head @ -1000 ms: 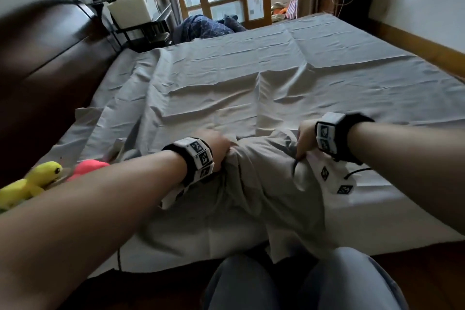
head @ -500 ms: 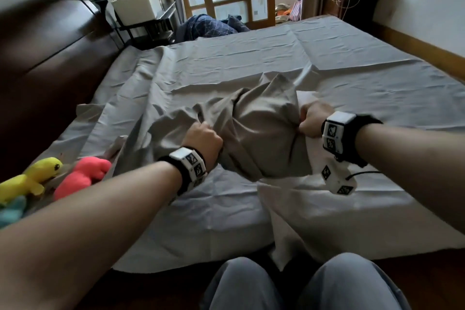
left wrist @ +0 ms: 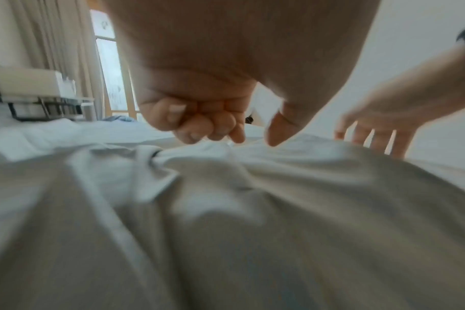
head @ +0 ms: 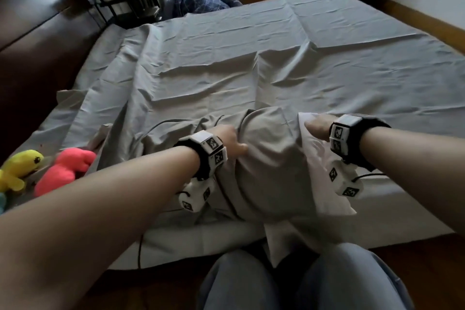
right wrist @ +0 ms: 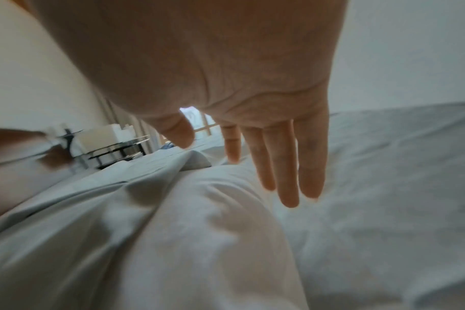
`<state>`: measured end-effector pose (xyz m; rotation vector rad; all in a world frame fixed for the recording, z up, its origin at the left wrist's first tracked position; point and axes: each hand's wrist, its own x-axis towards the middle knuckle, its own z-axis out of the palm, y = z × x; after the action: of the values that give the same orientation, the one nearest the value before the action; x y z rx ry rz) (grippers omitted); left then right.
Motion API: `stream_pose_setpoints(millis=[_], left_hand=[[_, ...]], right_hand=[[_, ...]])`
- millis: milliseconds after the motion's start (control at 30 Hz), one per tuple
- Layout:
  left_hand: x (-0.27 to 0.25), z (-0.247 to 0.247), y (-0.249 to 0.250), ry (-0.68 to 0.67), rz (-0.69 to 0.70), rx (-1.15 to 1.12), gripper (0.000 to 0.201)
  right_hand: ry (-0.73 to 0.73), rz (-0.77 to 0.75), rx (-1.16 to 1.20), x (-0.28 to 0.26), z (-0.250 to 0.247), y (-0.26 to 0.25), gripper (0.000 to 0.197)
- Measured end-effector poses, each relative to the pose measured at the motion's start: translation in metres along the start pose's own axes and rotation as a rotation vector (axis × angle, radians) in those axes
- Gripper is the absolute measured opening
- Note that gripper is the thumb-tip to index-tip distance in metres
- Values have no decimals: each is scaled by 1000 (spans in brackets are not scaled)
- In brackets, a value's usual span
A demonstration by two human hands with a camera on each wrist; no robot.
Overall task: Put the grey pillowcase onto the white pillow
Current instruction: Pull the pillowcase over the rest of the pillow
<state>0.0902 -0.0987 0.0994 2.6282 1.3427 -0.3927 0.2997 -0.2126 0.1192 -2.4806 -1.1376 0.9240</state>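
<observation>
The grey pillowcase (head: pixel 264 171) lies bunched near the bed's front edge, drawn over most of the white pillow (head: pixel 324 184), which shows as a strip along its right side. My left hand (head: pixel 234 143) rests on the pillowcase's upper left part. In the left wrist view my left hand (left wrist: pixel 252 138) has its fingers curled in and the thumb apart, with nothing between them, just over the pillowcase (left wrist: pixel 252 209). My right hand (head: pixel 314 126) lies on the pillow's far corner. My right hand (right wrist: pixel 234 167) has straight, spread fingers over the white pillow (right wrist: pixel 199 241).
A creased grey sheet (head: pixel 251 58) covers the bed. A yellow plush toy (head: pixel 20 168) and a pink one (head: pixel 65 168) lie at the left, below the dark headboard (head: pixel 37 45). A black rack (head: pixel 130 5) and blue bedding (head: pixel 201 1) stand behind. My knees (head: pixel 302 282) touch the bed's front.
Half a second ago both hands gripped the pillowcase bunched and lifted. Now it lies flat on the bed, both hands have let go, and the right hand has opened.
</observation>
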Motion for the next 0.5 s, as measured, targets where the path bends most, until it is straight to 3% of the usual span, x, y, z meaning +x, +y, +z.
stream_pose_setpoints(millis=[33, 100, 167, 267, 333, 433, 500], left_hand=[[6, 2, 10, -15, -23, -72, 51], [13, 8, 35, -41, -33, -157, 72], [18, 19, 59, -59, -40, -189, 80], [30, 34, 84, -38, -3, -97, 44], [42, 40, 93, -67, 5, -114, 28], [52, 37, 95, -18, -40, -196, 36], [57, 32, 90, 41, -85, -252, 59]], right_hand=[[1, 90, 169, -1, 1, 1, 44], [-96, 304, 458, 17, 16, 15, 84], [-243, 384, 625, 38, 30, 32, 103], [-373, 331, 845, 54, 30, 52, 88], [-456, 297, 920, 59, 25, 66, 90], [-521, 293, 990, 70, 21, 89, 103], [-537, 296, 1024, 73, 19, 96, 102]])
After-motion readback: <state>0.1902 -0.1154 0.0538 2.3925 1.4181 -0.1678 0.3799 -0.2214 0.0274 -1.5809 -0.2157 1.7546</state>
